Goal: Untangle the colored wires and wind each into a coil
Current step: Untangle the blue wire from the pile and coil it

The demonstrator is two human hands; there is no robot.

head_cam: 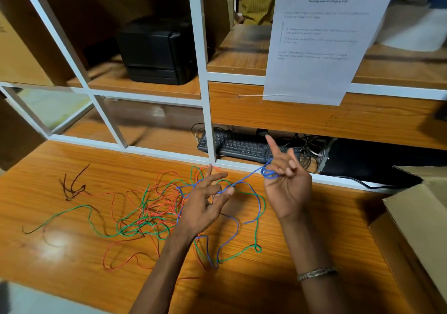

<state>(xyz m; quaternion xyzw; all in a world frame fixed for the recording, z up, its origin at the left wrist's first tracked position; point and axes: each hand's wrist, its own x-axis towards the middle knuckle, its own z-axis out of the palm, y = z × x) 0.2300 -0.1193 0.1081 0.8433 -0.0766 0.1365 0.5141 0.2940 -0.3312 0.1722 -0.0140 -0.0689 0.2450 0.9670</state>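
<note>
My right hand (pixel 286 188) is raised palm-up, forefinger pointing away, with a few small loops of the blue wire (pixel 249 177) wound round the curled fingers. From there the blue wire runs taut down to my left hand (pixel 205 205), where thumb and fingertips pinch it, the other fingers spread loosely. Below my left hand the blue strand trails on into the tangle, mixed with the green wire (pixel 72 211) and red wire (pixel 125 243), all sprawled on the wooden table (pixel 302 246). A dark wire (pixel 72 185) lies apart at the far left. A cardboard box (pixel 420 217) sits at my right, and a keyboard (pixel 239 145) lies under the shelf behind.
</note>
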